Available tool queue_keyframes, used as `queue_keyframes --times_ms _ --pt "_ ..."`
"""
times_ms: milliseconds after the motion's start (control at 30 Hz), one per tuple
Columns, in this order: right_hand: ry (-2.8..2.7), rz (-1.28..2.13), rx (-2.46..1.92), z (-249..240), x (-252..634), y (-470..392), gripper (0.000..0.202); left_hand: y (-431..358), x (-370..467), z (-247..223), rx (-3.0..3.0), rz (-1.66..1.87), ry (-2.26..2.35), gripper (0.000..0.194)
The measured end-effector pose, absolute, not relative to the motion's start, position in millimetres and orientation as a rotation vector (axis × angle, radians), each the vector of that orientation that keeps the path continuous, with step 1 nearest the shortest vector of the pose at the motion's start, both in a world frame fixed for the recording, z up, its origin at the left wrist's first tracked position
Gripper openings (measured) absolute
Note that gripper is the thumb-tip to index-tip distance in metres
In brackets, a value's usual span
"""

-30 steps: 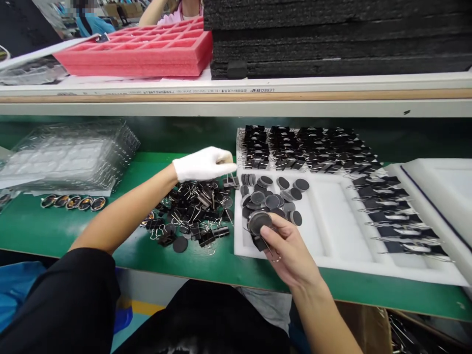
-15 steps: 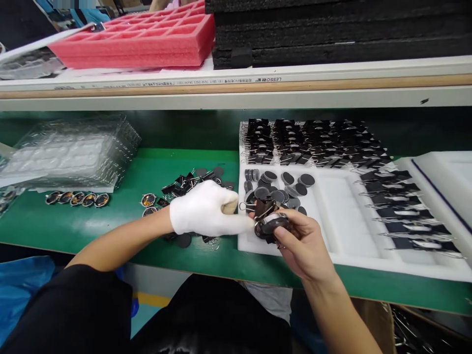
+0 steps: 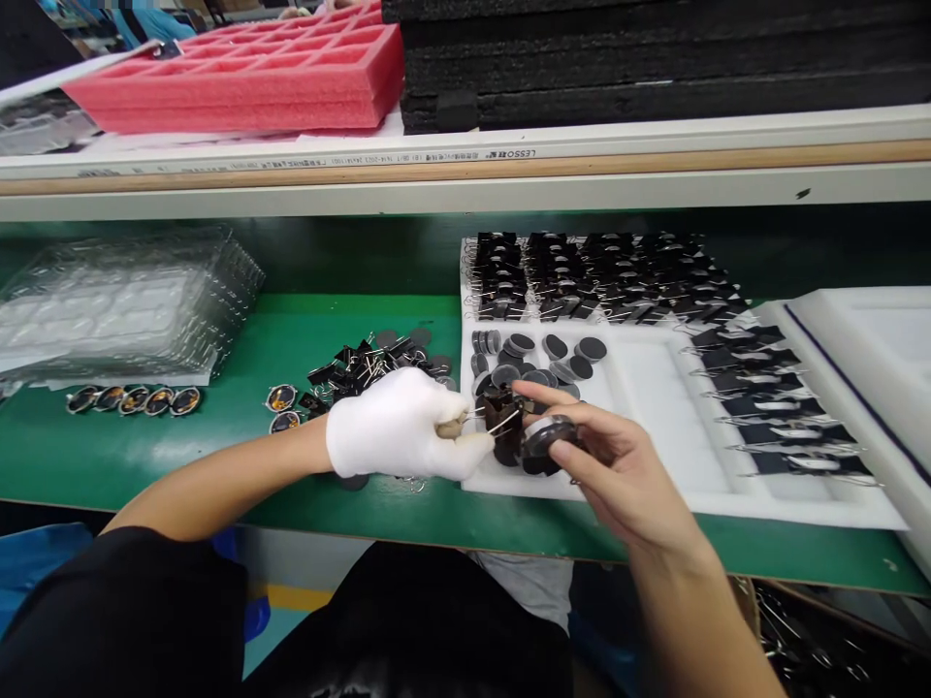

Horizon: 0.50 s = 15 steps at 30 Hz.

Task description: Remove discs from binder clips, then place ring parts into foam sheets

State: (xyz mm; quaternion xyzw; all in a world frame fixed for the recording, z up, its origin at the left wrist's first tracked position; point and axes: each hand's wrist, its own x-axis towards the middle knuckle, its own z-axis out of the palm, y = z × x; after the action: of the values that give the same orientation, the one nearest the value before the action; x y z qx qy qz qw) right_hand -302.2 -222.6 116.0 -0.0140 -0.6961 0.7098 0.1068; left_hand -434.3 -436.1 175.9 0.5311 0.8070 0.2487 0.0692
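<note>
My left hand (image 3: pixel 400 425), in a white glove, pinches the wire handles of a black binder clip (image 3: pixel 501 409) between thumb and fingers. My bare right hand (image 3: pixel 622 465) grips a round, watch-case-like piece (image 3: pixel 549 434) with a dark face and shiny rim, close beside the clip. Whether the clip's jaws touch the piece is hard to see. Behind the hands, grey-black discs (image 3: pixel 520 346) lie on a white foam tray (image 3: pixel 647 397). Past my left hand is a heap of loose binder clips (image 3: pixel 364 373) on the green bench (image 3: pixel 240 456).
Rows of clipped pieces (image 3: pixel 574 276) fill the tray's back, with another column (image 3: pixel 782 407) at its right. Several round dial-like pieces (image 3: pixel 135 400) line up near clear plastic trays (image 3: pixel 131 310). Overhead, a shelf edge (image 3: pixel 451 199) carries pink foam (image 3: pixel 240 87) and black foam (image 3: pixel 655 58).
My left hand now has the clip's handles pinched, and the clip stands a little left of the round piece. The right hand has shifted slightly right with its fingers more spread. The view has shifted slightly.
</note>
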Motion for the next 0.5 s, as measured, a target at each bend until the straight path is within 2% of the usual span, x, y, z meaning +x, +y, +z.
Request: queue_keyframes --times_ms 100,233,500 --pt "-2.302 1.881 -0.08 137.0 -303.2 -201.8 0.014 -441.5 -434.0 182.5 1.684 0.637 2.374 0.043" --pt "-2.679 1.633 0.149 160.0 -307.1 -190.7 0.014 -442.6 -432.6 188.0 1.781 0.429 2.285 0.043" --pt "-2.803 1.563 0.403 167.1 -305.3 -195.5 0.016 -433.7 -432.6 191.2 1.884 0.255 2.17 0.036"
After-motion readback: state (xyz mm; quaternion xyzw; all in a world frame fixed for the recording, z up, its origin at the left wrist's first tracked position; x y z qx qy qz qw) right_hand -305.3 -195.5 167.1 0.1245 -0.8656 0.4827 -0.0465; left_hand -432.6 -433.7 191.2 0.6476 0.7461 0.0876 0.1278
